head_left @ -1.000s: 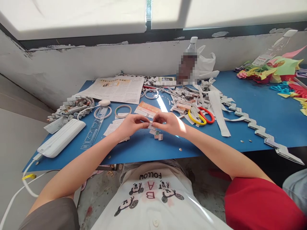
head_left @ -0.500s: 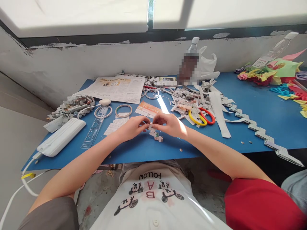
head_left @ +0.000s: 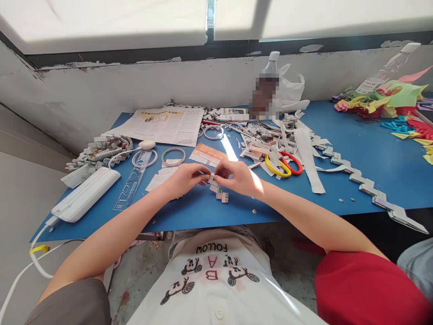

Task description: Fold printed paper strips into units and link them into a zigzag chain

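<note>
My left hand [head_left: 187, 177] and my right hand [head_left: 238, 175] meet above the front middle of the blue table [head_left: 355, 167]. Both pinch a small folded strip of printed paper [head_left: 211, 178] between thumb and fingertips. A short chain of folded paper pieces [head_left: 221, 195] hangs from it and rests on the table just below my hands. Loose printed paper slips [head_left: 161, 177] lie beside my left hand.
Yellow and red scissors [head_left: 283, 164] lie right of my hands among paper scraps [head_left: 267, 135]. A long folded zigzag paper chain [head_left: 363, 184] runs to the right edge. A newspaper [head_left: 162, 124], tape rings [head_left: 173, 156], a clear ruler [head_left: 131, 185], a white case [head_left: 86, 194] and a bottle [head_left: 267, 85] stand around.
My hands have closed in slightly on the folded strip and shifted their fingers on it. The hanging chain of pieces has moved a little. Nothing else on the table has moved.
</note>
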A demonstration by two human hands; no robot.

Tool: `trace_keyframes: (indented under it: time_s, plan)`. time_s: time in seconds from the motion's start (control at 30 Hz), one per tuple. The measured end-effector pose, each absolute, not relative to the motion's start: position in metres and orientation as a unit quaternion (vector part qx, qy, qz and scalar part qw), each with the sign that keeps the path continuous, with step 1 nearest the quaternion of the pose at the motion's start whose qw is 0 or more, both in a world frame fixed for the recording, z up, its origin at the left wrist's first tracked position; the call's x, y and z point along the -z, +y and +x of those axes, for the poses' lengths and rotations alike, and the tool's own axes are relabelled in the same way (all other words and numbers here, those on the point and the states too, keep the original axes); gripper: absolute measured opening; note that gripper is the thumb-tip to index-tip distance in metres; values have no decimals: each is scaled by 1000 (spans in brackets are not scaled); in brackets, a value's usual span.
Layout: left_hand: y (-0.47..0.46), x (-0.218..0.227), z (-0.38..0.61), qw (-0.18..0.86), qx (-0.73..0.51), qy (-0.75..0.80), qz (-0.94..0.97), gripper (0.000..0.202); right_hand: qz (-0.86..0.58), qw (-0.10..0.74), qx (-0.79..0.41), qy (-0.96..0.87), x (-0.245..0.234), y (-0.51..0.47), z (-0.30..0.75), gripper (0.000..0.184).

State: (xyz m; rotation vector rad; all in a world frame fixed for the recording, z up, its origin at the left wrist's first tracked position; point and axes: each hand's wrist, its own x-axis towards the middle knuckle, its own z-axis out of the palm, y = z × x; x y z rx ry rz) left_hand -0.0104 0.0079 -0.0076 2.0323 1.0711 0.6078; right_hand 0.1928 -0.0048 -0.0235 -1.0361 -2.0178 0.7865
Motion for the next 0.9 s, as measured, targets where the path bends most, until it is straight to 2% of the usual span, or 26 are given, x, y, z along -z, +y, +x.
trace_keyframes:
  time_s: [0.33, 0.53, 0.73, 0.9]
  plan:
    - [6, 5, -12, 318, -216, 417, 824, 14, -384, 377, -299, -788, 26, -3, 194, 7]
    - [4, 4, -10, 290, -192, 412, 842, 14, -384, 356, -333, -784, 25, -3, 196, 4]
    - [6, 6, -9, 346, -222, 422, 808, 12, -426, 350, -346, -759, 20, -6, 194, 6]
    - [6, 6, -9, 371, -233, 421, 794, 14, -441, 376, -307, -755, 22, -8, 190, 6]
